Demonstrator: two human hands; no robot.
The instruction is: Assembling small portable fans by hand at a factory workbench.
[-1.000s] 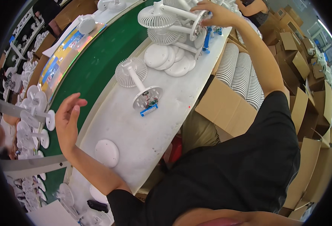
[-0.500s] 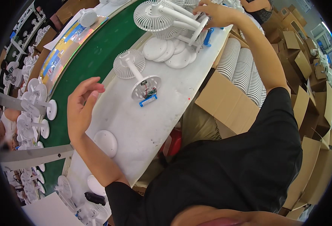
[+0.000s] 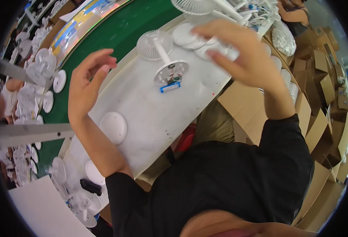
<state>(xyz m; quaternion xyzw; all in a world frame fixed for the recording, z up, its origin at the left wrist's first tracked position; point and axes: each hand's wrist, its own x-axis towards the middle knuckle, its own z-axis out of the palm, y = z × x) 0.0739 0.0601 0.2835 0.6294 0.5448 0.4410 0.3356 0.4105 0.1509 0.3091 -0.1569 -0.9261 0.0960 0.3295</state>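
Observation:
My left hand (image 3: 86, 85) hovers over the left edge of the white worktable, fingers loosely bent and apart, holding nothing. Blurred by motion, my right hand (image 3: 237, 53) is above the pile of round white discs (image 3: 185, 34); thumb and fingers are spread, with nothing visible between them. Between the hands lies a small white fan (image 3: 157, 44), its open base (image 3: 161, 76) facing me. Wires and a green circuit board show inside that base. A blue cylindrical battery (image 3: 170, 87) rests at its rim.
Another fan (image 3: 195, 4) lies at the far end. A single white disc (image 3: 113, 128) sits near my left forearm. Beyond the table runs a green conveyor belt (image 3: 120, 37). A cardboard box (image 3: 241, 103) with stacked white discs stands at right. A grey metal bar (image 3: 32, 135) juts in from the left.
My right hand has come back from the fans at the far end toward the middle, its fingers now spread. The whole view has shifted; the fan with the battery lies as before.

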